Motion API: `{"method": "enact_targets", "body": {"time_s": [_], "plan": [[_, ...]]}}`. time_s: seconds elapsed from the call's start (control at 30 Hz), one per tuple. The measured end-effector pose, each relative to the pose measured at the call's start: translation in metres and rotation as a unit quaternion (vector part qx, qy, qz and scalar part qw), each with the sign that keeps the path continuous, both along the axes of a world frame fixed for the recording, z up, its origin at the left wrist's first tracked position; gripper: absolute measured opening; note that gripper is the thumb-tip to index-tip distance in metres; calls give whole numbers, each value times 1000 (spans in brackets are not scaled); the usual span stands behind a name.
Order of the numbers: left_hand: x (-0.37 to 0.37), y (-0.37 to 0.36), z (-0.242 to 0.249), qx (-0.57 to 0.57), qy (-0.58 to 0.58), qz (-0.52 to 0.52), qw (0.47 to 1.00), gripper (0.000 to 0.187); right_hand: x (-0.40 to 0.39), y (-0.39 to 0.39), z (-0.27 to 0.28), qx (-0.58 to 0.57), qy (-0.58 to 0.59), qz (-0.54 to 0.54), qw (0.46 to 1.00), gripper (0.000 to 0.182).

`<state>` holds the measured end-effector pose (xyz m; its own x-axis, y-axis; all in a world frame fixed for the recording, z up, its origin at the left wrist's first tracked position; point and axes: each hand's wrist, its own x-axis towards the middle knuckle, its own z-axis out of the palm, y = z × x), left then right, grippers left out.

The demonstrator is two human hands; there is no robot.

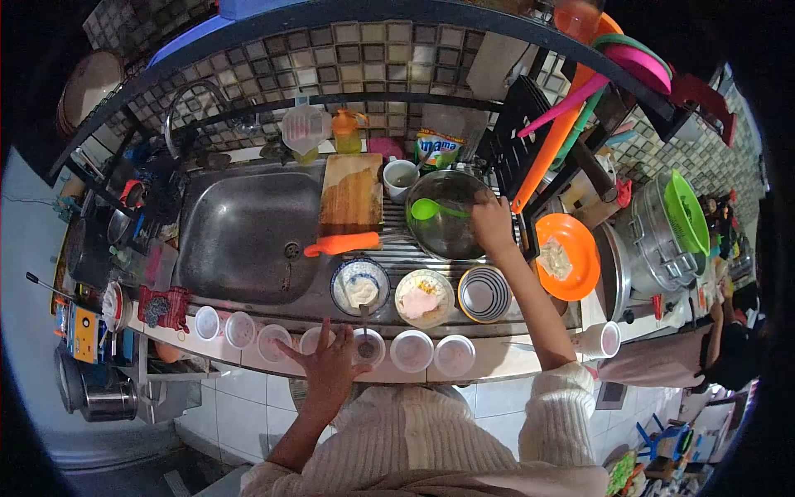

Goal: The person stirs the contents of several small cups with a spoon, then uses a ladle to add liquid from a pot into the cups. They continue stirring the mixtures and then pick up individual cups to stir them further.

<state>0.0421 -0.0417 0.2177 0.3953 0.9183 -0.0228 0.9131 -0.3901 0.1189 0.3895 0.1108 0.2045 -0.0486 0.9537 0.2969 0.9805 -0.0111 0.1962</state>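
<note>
My right hand is closed around the handle end of a green spoon, at the right rim of a metal bowl. The spoon's head lies over the inside of that bowl. Over a row of plastic cups at the counter's front edge, my left hand has its fingers spread. Its thumb comes close to a cup with a spoon in it, and it partly hides the cup behind its fingers. More cups stand to the right, among them a clear plastic cup.
Behind the cups are a patterned bowl with white paste, a bowl with pink food and a striped bowl. An orange plate sits right, a steel sink left. A wooden board and orange-handled knife lie between.
</note>
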Motion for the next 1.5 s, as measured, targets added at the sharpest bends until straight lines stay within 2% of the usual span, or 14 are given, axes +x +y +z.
{"method": "enact_targets", "body": {"time_s": [0.03, 0.17, 0.23, 0.27, 0.3, 0.33, 0.47, 0.63, 0.9, 0.93, 1.03, 1.13, 1.43, 1.5], "plan": [[1, -1, 0, -1, -1, 2, 1000, 77, 1, 0, 0, -50, 52, -28, 997, 15], [5, -1, 8, -12, 1, 25, 1000, 75, -5, -16, 3, -19, 197, -17, 980, 19], [5, -1, 9, -27, 8, 33, 999, 74, -8, -21, 8, 141, 255, 113, 950, 22], [4, -1, 9, -34, 8, 28, 999, 74, -10, -24, 10, 141, 256, 113, 950, 22], [4, -1, 8, -40, 8, 24, 999, 74, -12, -28, 13, 91, 448, 73, 887, 17], [2, -1, 5, -41, 8, 25, 999, 74, -14, -31, 14, 37, 620, 29, 783, 14], [0, -1, -4, 17, 2, 15, 1000, 74, -22, -37, 14, 88, 656, 20, 750, 13], [1, 3, 4, -57, 20, 32, 998, 77, -31, -46, 11, 122, 605, 13, 787, 13], [5, 3, 4, -50, 39, 19, 998, 77, -39, -50, 3, 195, 645, 28, 738, 13], [6, 3, 5, -52, 40, 20, 998, 77, -41, -51, 5, 189, 686, 9, 703, 14], [11, 3, 5, -42, 42, -3, 998, 76, -41, -52, 0, 213, 710, 24, 671, 14], [10, 4, -5, 29, -3, -46, 999, 77, -42, -56, 3, 209, 713, 23, 669, 14], [16, 15, 13, -76, 17, -55, 995, 75, -46, -59, 15, 215, 707, 37, 672, 13], [14, 17, 17, -63, -36, -39, 997, 75, -45, -58, 18, 216, 706, 40, 674, 13]]}}
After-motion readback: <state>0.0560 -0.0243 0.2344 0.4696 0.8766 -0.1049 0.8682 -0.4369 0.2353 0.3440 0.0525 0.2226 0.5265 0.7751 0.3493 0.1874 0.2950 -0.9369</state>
